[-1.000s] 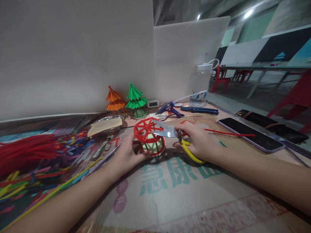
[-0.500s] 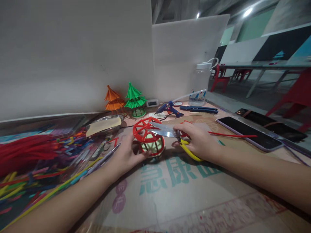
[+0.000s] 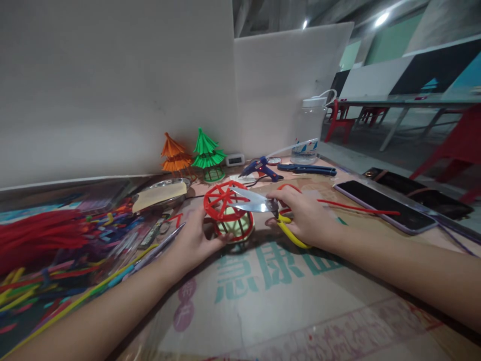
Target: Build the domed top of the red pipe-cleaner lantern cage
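The red spoked ring (image 3: 226, 199) was located at the centre of the work area, on top of a small round cage (image 3: 246, 229) with upright posts, above the printed board (image 3: 300, 311). Your left hand (image 3: 197, 235) gripped this assembly from the left, thumb at the cage's lower edge. Your right hand (image 3: 302, 213) grasped the yellow-handled scissors (image 3: 257, 203), fingers curled about the handles. The blades were parted, with their tips over the ring; contact could not be determined. A red strip (image 3: 356, 206) extended from behind your right hand across the phone (image 3: 383, 206). Behind the ring lay the blue glue gun (image 3: 258, 167). Farther back, the green model (image 3: 208, 156) stood beside the orange model (image 3: 174, 154), and the bottle (image 3: 305, 133) stood to the right.
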The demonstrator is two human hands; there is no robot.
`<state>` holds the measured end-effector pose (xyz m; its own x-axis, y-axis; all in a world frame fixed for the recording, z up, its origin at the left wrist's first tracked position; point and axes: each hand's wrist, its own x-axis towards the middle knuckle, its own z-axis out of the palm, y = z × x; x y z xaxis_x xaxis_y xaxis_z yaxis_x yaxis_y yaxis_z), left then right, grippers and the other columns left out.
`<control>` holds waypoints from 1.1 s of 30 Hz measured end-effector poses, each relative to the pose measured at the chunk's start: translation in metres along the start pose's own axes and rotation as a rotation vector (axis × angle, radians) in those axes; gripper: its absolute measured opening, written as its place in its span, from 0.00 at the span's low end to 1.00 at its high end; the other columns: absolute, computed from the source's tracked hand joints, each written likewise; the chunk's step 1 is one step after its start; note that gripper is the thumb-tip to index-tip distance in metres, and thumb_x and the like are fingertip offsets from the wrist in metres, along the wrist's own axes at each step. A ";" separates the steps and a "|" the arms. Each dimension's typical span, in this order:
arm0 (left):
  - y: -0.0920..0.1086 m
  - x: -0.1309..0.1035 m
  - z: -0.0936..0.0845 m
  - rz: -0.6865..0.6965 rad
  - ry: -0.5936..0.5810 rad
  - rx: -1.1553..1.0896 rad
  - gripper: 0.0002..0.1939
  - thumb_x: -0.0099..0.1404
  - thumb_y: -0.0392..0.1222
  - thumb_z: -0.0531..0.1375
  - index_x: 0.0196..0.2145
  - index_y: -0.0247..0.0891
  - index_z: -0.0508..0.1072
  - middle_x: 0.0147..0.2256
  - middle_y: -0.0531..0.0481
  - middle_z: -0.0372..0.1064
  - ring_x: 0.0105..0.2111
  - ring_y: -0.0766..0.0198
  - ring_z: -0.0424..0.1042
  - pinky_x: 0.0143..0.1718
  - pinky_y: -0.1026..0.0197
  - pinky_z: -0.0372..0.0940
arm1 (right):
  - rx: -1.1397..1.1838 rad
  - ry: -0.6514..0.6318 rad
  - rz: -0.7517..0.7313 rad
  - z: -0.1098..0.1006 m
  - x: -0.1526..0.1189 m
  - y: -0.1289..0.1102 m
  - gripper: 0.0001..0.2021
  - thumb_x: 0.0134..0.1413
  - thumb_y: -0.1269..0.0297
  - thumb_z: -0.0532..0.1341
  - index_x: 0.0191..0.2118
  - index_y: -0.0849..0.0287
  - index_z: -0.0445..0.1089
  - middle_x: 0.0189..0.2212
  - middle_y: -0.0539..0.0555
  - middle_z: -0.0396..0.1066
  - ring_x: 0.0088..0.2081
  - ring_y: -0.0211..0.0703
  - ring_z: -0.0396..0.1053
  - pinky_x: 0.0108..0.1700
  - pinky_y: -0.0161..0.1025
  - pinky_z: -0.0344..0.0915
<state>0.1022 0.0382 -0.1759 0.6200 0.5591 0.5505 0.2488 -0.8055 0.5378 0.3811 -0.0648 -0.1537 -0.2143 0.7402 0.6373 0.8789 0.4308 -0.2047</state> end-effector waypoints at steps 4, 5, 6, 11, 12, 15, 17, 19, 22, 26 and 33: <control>0.002 0.001 0.000 0.010 -0.001 0.002 0.29 0.63 0.47 0.68 0.59 0.42 0.65 0.54 0.42 0.70 0.52 0.52 0.74 0.57 0.47 0.70 | -0.015 -0.011 0.022 0.000 0.000 -0.001 0.24 0.60 0.47 0.63 0.53 0.62 0.71 0.41 0.61 0.73 0.37 0.51 0.72 0.37 0.43 0.66; 0.002 0.001 0.000 0.011 -0.004 -0.014 0.29 0.64 0.47 0.68 0.59 0.42 0.64 0.54 0.42 0.70 0.52 0.52 0.74 0.56 0.48 0.70 | -0.018 -0.012 0.023 0.000 -0.001 -0.001 0.24 0.60 0.47 0.63 0.53 0.61 0.71 0.41 0.61 0.74 0.36 0.50 0.72 0.36 0.43 0.66; 0.003 0.001 0.000 0.012 -0.005 -0.028 0.29 0.64 0.47 0.68 0.59 0.42 0.64 0.55 0.42 0.70 0.52 0.52 0.74 0.56 0.49 0.71 | -0.021 -0.011 0.021 0.000 -0.001 -0.001 0.24 0.60 0.47 0.63 0.53 0.61 0.71 0.41 0.60 0.74 0.35 0.50 0.72 0.35 0.42 0.65; 0.004 0.000 0.001 -0.015 -0.006 -0.038 0.28 0.63 0.47 0.68 0.58 0.41 0.65 0.55 0.42 0.69 0.54 0.52 0.74 0.56 0.49 0.71 | -0.046 -0.010 0.014 -0.001 -0.001 0.000 0.24 0.60 0.45 0.63 0.52 0.60 0.72 0.39 0.58 0.75 0.33 0.47 0.72 0.35 0.41 0.65; 0.004 0.001 0.000 -0.016 -0.007 -0.032 0.28 0.63 0.48 0.68 0.58 0.41 0.66 0.55 0.42 0.69 0.54 0.51 0.73 0.56 0.49 0.71 | -0.047 -0.010 0.012 -0.001 -0.002 0.001 0.25 0.60 0.45 0.64 0.52 0.60 0.72 0.39 0.58 0.75 0.33 0.47 0.72 0.35 0.41 0.65; 0.004 0.001 0.000 -0.008 -0.016 -0.012 0.28 0.63 0.48 0.68 0.57 0.40 0.66 0.56 0.41 0.69 0.56 0.49 0.72 0.58 0.46 0.70 | -0.005 -0.004 0.003 0.000 -0.002 0.002 0.25 0.59 0.45 0.65 0.52 0.59 0.72 0.38 0.57 0.77 0.34 0.46 0.73 0.35 0.40 0.65; 0.005 0.002 -0.001 -0.010 -0.016 -0.003 0.28 0.63 0.48 0.68 0.58 0.40 0.66 0.56 0.41 0.70 0.56 0.48 0.72 0.59 0.44 0.68 | 0.034 -0.006 0.005 0.000 -0.002 0.003 0.24 0.58 0.45 0.66 0.51 0.59 0.73 0.38 0.56 0.77 0.34 0.46 0.73 0.35 0.39 0.65; 0.007 0.003 -0.001 -0.020 -0.009 -0.007 0.29 0.63 0.47 0.68 0.58 0.40 0.65 0.56 0.40 0.70 0.56 0.48 0.72 0.59 0.43 0.68 | 0.060 -0.004 0.030 0.000 -0.002 0.003 0.24 0.57 0.46 0.67 0.51 0.59 0.73 0.37 0.56 0.77 0.35 0.46 0.73 0.36 0.39 0.66; 0.011 0.004 -0.001 -0.049 0.000 -0.047 0.29 0.62 0.46 0.68 0.58 0.41 0.65 0.56 0.41 0.70 0.56 0.49 0.72 0.59 0.45 0.68 | 0.086 0.002 0.069 0.000 0.000 0.002 0.24 0.57 0.45 0.66 0.51 0.59 0.71 0.39 0.57 0.76 0.36 0.47 0.73 0.37 0.40 0.67; 0.008 0.005 -0.001 -0.144 0.036 -0.149 0.26 0.62 0.46 0.67 0.55 0.40 0.65 0.54 0.43 0.71 0.55 0.52 0.73 0.56 0.48 0.69 | 0.111 -0.010 0.086 0.000 0.001 0.001 0.24 0.58 0.44 0.64 0.51 0.58 0.69 0.42 0.59 0.75 0.37 0.48 0.72 0.38 0.42 0.69; 0.000 0.007 -0.001 -0.194 -0.021 -0.243 0.30 0.64 0.46 0.64 0.61 0.41 0.61 0.62 0.40 0.64 0.61 0.52 0.68 0.61 0.47 0.65 | 0.205 0.015 0.156 0.002 0.002 0.002 0.25 0.56 0.44 0.66 0.52 0.57 0.70 0.40 0.57 0.74 0.35 0.46 0.70 0.37 0.42 0.69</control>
<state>0.1061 0.0420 -0.1712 0.5939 0.6917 0.4110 0.1806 -0.6124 0.7697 0.3819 -0.0617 -0.1540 -0.0746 0.7987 0.5970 0.7956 0.4086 -0.4473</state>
